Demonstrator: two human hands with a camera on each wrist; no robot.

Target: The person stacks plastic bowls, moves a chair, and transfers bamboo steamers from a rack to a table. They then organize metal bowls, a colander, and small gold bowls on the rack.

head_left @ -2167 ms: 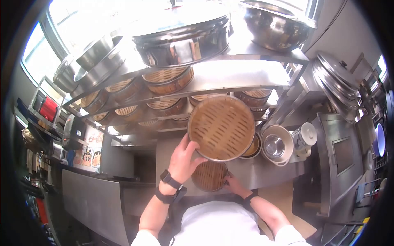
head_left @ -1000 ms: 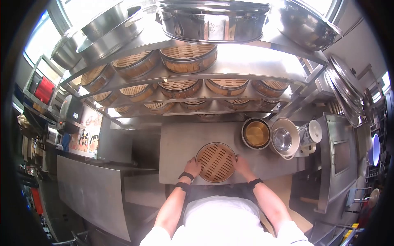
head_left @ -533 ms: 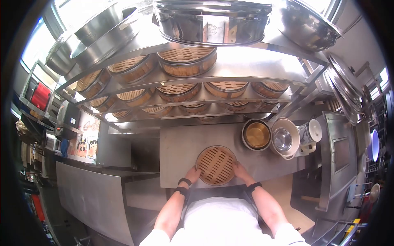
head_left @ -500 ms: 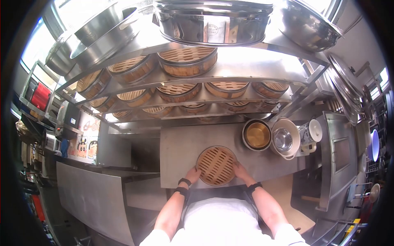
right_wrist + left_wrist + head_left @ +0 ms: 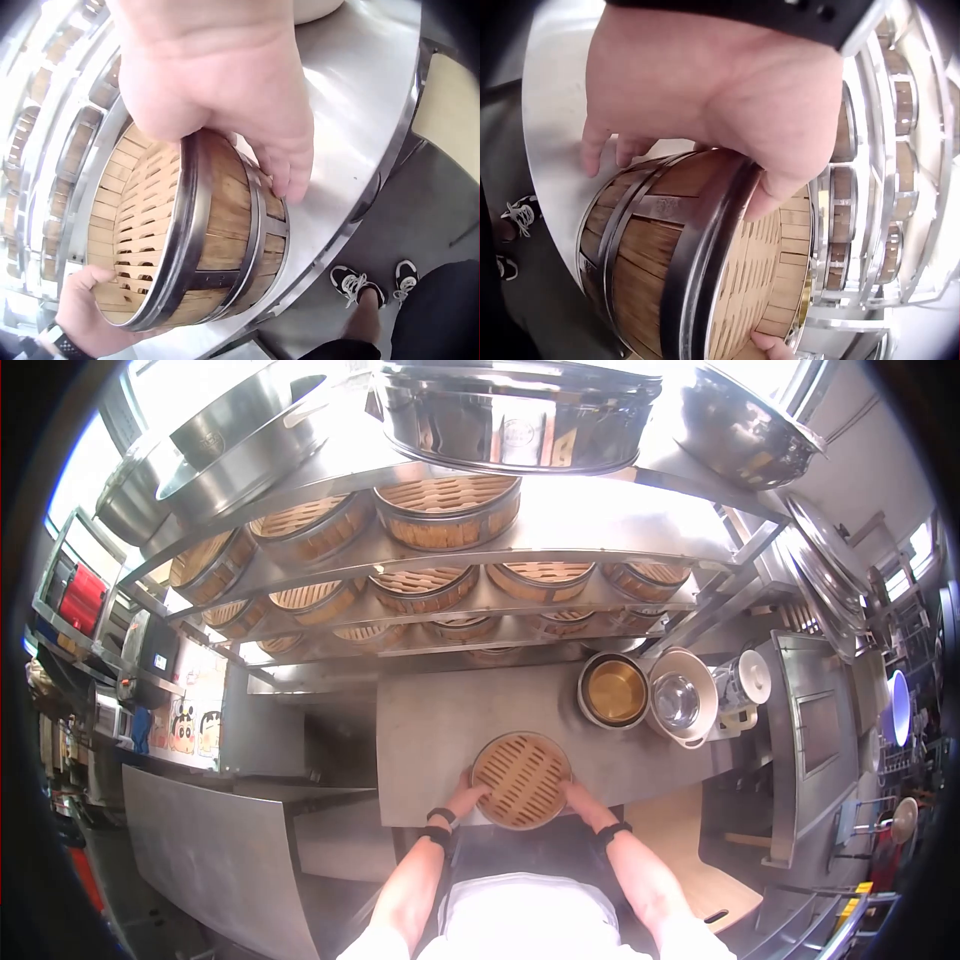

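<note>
A round bamboo steamer (image 5: 520, 780) with a slatted floor sits at the front edge of the steel table, in the lower middle of the head view. Metal bands ring the wooden wall of the steamer (image 5: 649, 259), as the left wrist view shows. My left hand (image 5: 464, 797) grips its left side, thumb over the rim and fingers down the outer wall. On the opposite side my right hand (image 5: 581, 799) holds it the same way. The steamer (image 5: 225, 225) stands open at the top in the right wrist view, its slats bare.
Behind the table (image 5: 430, 705) rises a steel rack (image 5: 640, 525) lined with several bamboo steamers. To the right stand a pot with a golden inside (image 5: 615, 692), a pale basin (image 5: 703, 685) and a lidded jug (image 5: 752, 678). A wooden board (image 5: 665, 850) lies below the table's right front.
A steamer raised in my left hand came down; both hands now hold the sides of one visible steamer. In the last half second it shifted slightly towards my body.
</note>
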